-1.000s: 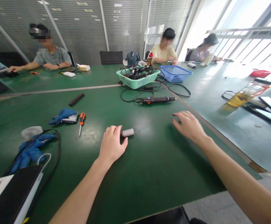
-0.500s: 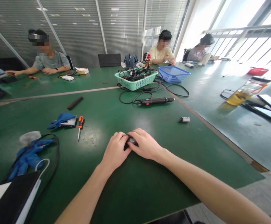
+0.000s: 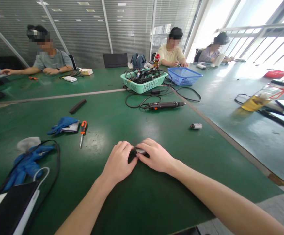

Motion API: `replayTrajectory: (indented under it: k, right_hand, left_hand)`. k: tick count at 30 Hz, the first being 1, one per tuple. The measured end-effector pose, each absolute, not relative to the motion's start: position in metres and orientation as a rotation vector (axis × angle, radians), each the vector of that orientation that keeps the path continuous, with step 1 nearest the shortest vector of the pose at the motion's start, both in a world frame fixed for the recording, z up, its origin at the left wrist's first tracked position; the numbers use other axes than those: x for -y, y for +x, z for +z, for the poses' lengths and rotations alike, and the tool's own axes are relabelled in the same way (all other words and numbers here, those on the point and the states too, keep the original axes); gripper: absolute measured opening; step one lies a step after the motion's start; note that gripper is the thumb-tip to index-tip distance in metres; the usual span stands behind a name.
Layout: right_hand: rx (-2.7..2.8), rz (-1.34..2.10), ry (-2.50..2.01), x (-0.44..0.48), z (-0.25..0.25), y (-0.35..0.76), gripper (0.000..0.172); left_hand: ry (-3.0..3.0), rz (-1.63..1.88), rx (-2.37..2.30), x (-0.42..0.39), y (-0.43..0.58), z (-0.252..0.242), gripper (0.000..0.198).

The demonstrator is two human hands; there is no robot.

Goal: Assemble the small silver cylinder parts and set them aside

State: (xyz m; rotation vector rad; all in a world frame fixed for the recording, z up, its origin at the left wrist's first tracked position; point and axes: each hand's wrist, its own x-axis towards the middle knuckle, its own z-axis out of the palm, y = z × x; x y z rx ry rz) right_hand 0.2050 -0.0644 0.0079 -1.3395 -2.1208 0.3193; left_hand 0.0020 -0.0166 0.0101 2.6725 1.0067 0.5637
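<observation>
My left hand [image 3: 119, 161] is closed around a small black part [image 3: 132, 155] low over the green table [image 3: 102, 114]. Close against it, my right hand [image 3: 155, 156] grips a small silver-grey piece [image 3: 141, 151]. The two pieces meet or nearly meet between my fingertips, and my fingers cover most of both. An orange-handled screwdriver [image 3: 83, 129] lies to the left of my hands. To the right rests a small silver cylinder [image 3: 196, 126]. A black power screwdriver [image 3: 166, 105] with a cable lies farther back.
Blue gloves [image 3: 29, 163] and a black device [image 3: 14, 205] lie at left. A green basket [image 3: 144, 85] of tools, a blue basket [image 3: 184, 76] and a bottle [image 3: 257, 101] stand farther off. Three people sit across the table.
My hands have drawn slightly apart at the fingertips, and more of the black part shows between them. The whole view has shifted a little.
</observation>
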Motion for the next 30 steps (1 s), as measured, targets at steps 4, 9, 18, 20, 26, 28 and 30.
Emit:
replayTrajectory:
  k: [4,9,18,20,26,28,30]
  right_hand:
    - [2.153,0.328,-1.309,0.0658,0.0092,0.2070,0.022]
    - [2.165,0.322,-1.291,0.0664,0.0087,0.2086,0.025]
    - [2.141,0.306,-1.307,0.0669,0.0069,0.2067,0.023]
    - [2.136,0.303,-1.313,0.0670,0.0065,0.2063,0.022]
    - [2.131,0.301,-1.317,0.0667,0.0055,0.2054,0.022]
    - [2.130,0.300,-1.316,0.0667,0.0054,0.2051,0.021]
    - [2.128,0.300,-1.315,0.0667,0.0053,0.2049,0.019]
  left_hand:
    - [2.686,0.535,-0.995,0.0172,0.0035,0.0086,0.003]
    - [2.695,0.550,-0.981,0.0173,0.0049,0.0077,0.006]
    - [2.690,0.562,-0.973,0.0182,0.0051,0.0087,0.008]
    - [2.691,0.561,-0.971,0.0182,0.0050,0.0087,0.008]
    - [2.691,0.566,-0.960,0.0175,0.0041,0.0071,0.011]
    - [2.697,0.562,-0.961,0.0173,0.0037,0.0066,0.012]
    - [2.699,0.559,-0.967,0.0171,0.0034,0.0065,0.011]
